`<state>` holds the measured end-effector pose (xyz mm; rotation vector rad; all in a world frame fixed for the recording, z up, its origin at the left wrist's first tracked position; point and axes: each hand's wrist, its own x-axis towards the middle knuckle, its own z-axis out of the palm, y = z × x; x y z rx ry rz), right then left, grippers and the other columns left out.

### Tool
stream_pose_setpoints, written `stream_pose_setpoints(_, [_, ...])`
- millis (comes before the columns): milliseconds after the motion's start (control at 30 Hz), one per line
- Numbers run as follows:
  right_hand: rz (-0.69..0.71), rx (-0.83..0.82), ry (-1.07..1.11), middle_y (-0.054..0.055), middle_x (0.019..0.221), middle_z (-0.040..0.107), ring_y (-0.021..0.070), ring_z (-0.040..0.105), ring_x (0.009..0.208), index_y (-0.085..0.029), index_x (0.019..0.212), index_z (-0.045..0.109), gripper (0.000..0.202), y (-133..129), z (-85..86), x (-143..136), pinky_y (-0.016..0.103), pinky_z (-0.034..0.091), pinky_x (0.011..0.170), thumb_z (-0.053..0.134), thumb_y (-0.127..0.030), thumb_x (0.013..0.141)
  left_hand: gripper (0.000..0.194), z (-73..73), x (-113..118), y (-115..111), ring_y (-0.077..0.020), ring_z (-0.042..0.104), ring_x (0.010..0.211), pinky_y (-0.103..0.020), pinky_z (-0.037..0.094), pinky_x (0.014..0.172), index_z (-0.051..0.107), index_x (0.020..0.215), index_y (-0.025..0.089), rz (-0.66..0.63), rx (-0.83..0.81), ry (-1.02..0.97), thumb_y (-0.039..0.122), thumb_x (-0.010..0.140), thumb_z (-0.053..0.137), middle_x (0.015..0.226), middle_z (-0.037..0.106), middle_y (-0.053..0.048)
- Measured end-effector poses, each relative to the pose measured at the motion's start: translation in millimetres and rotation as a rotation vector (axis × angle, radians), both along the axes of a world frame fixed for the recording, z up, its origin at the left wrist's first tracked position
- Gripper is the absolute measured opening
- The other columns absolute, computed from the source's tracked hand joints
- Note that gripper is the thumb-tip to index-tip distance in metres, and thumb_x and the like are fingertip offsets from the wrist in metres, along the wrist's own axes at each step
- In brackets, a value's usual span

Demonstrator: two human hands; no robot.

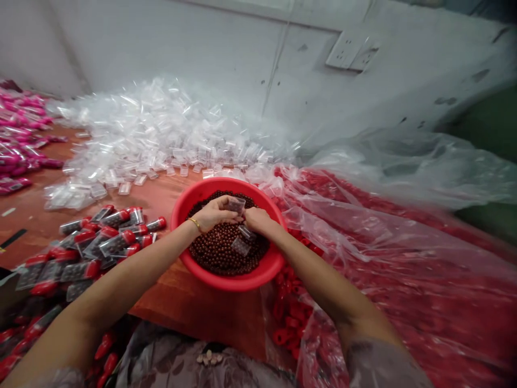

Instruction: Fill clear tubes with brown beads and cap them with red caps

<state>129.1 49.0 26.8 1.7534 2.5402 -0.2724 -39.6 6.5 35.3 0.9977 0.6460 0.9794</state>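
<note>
A round red basin (231, 283) holds many small dark brown beads (214, 245). Over the beads, my left hand (216, 214) grips a small clear plastic container (236, 205) between thumb and fingers. Close beside it is my right hand (258, 220), its fingers curled in and pointing down toward the beads; what they hold, if anything, is hidden. Two more clear containers, one (241, 247) below the hands and another (246, 233) by the right hand, lie on the beads.
Left of the basin lie filled containers with red caps (117, 237). A heap of clear containers (161, 134) rests against the wall. Pink packages (24, 134) are at far left. At right, a clear plastic bag (383, 231) covers many red caps (288, 302). Wall sockets (351, 51) are above.
</note>
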Motion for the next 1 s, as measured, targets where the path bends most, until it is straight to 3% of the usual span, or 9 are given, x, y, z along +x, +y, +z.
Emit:
stream_pose_setpoints(100, [0.032, -0.017, 0.026, 0.014, 0.085, 0.072, 0.0233, 0.067, 0.082, -0.014, 0.084, 0.07, 0.015, 3, -9.6, -4, 0.029, 0.048, 0.074, 0.064, -0.018, 0.071, 0.045, 4.4, -4, -1, -0.0131, 0.068, 0.075, -0.024, 0.052, 0.071, 0.053, 0.096, 0.017, 0.032, -0.043, -0.076, 0.016, 0.058, 0.077, 0.095, 0.069, -0.004])
stream_pose_setpoints(200, [0.036, 0.008, 0.103, 0.011, 0.082, 0.072, 0.022, 0.066, 0.079, -0.015, 0.079, 0.069, 0.013, 2, -6.3, 5, 0.027, 0.048, 0.069, 0.064, -0.023, 0.071, 0.048, 5.4, -5, 0, -0.0138, 0.068, 0.07, -0.024, 0.052, 0.067, 0.054, 0.096, 0.016, 0.037, -0.06, -0.081, 0.018, 0.055, 0.08, 0.092, 0.07, -0.004])
stream_pose_setpoints(367, [-0.043, 0.151, 0.346, 0.007, 0.086, 0.07, 0.0154, 0.063, 0.073, -0.014, 0.098, 0.065, 0.032, 2, 23.5, 23, 0.024, 0.047, 0.064, 0.044, -0.035, 0.086, 0.047, 2.4, -2, 1, -0.0118, 0.067, 0.066, -0.023, 0.052, 0.066, 0.055, 0.097, 0.015, 0.01, -0.052, -0.046, 0.02, 0.058, 0.08, 0.09, 0.07, -0.005])
stream_pose_setpoints(500, [0.003, 0.212, 0.884, 0.001, 0.074, 0.067, 0.0125, 0.058, 0.064, -0.016, 0.082, 0.067, 0.026, -4, 53.2, 15, 0.025, 0.047, 0.061, 0.059, -0.04, 0.075, 0.047, -0.7, 0, 0, -0.0125, 0.066, 0.068, -0.026, 0.051, 0.067, 0.054, 0.1, 0.015, -0.033, -0.027, 0.018, 0.021, 0.06, 0.079, 0.089, 0.069, -0.006])
stream_pose_setpoints(567, [0.051, 0.177, 1.023, 0.0, 0.071, 0.066, 0.0121, 0.057, 0.064, -0.018, 0.074, 0.067, 0.02, -9, 62.1, 6, 0.025, 0.047, 0.064, 0.066, -0.037, 0.069, 0.046, -2.0, 0, 0, -0.0131, 0.066, 0.07, -0.028, 0.052, 0.07, 0.054, 0.1, 0.015, -0.051, -0.015, 0.035, 0.022, 0.061, 0.078, 0.089, 0.069, -0.006])
stream_pose_setpoints(833, [0.045, 0.094, 1.103, -0.002, 0.067, 0.064, 0.0114, 0.055, 0.062, -0.019, 0.072, 0.068, 0.015, -22, 57.4, -7, 0.025, 0.045, 0.062, 0.068, -0.033, 0.066, 0.043, -1.7, -1, -1, -0.0123, 0.066, 0.069, -0.027, 0.051, 0.068, 0.053, 0.097, 0.015, -0.035, -0.001, 0.039, 0.021, 0.062, 0.077, 0.089, 0.067, -0.004])
stream_pose_setpoints(1000, [0.023, -0.072, 1.074, -0.006, 0.051, 0.05, 0.0082, 0.044, 0.048, -0.017, 0.07, 0.066, 0.021, -28, 64.5, -2, 0.022, 0.036, 0.047, 0.067, -0.038, 0.068, 0.042, -2.6, -1, -1, -0.0108, 0.065, 0.07, -0.025, 0.052, 0.067, 0.053, 0.097, 0.014, -0.021, 0.036, 0.033, 0.02, 0.063, 0.077, 0.087, 0.067, -0.004])
